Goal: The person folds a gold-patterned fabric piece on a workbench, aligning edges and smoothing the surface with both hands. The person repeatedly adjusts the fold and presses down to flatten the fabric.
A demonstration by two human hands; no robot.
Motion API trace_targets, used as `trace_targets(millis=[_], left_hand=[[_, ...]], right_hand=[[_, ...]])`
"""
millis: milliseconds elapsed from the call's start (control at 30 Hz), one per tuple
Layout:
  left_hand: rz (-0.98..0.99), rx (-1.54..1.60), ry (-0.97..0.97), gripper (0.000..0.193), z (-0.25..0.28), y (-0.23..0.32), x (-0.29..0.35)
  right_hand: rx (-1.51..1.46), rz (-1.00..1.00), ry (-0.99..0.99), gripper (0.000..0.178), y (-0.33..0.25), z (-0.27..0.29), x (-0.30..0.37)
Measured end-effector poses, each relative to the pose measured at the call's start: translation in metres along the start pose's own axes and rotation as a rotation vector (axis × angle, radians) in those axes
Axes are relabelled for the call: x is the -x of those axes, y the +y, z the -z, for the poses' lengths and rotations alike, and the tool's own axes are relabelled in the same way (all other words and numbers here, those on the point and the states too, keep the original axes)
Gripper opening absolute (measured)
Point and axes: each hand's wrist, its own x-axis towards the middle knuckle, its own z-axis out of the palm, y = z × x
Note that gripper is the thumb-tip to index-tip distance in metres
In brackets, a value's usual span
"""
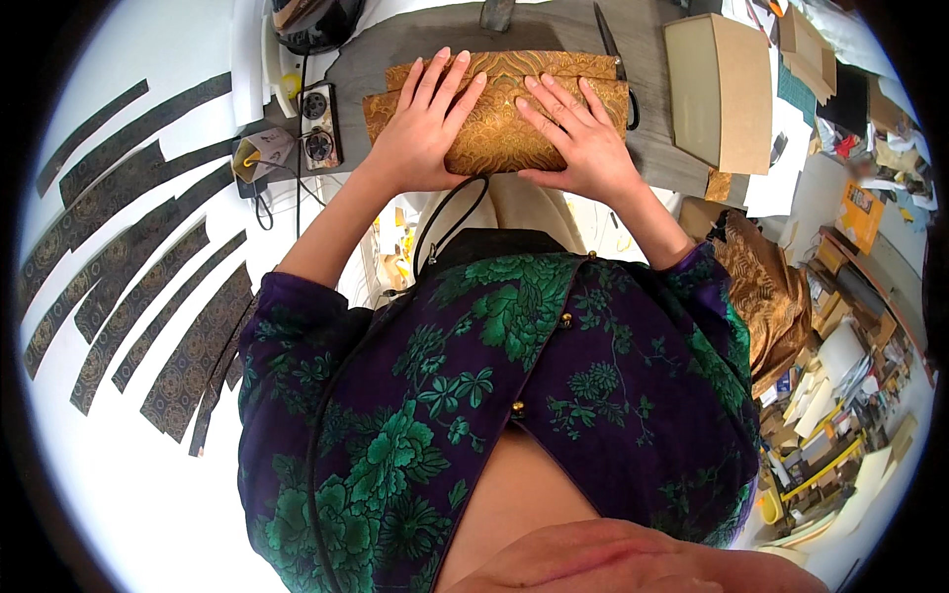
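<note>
A piece of gold patterned brocade fabric (pixel 504 114) lies over the near edge of the grey table (pixel 395 44), with a separate-looking folded strip along its far side. My left hand (pixel 427 124) rests flat on the fabric's left part, fingers stretched out and pointing away from me. On the right part my right hand (pixel 583 138) lies with spread fingers, its thumb along the near edge. Neither hand grips anything. What lies beneath the cloth is hidden. Just beyond its far right corner are dark-bladed scissors (pixel 607 35), their handle partly covered by the cloth.
A power strip (pixel 318 124) and a small paper box (pixel 263 153) stand at the left. Dark patterned strips (pixel 129 237) hang or lie on a white surface farther left. At right are a cardboard box (pixel 717 94) and bunched brown-gold fabric (pixel 761 296). A black cord (pixel 435 222) loops nearby.
</note>
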Motion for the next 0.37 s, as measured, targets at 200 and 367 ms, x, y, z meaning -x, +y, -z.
trace_targets(millis=[200, 367], left_hand=[[0.011, 0.019, -0.012, 0.12, -0.0008, -0.0005, 0.0005], [0.015, 0.001, -0.028, 0.12, -0.0012, -0.0001, 0.0005]], right_hand=[[-0.009, -0.038, 0.009, 0.095, -0.0052, 0.0029, -0.003], [0.001, -0.019, 0.042, 0.095, -0.0095, 0.0069, -0.0078]])
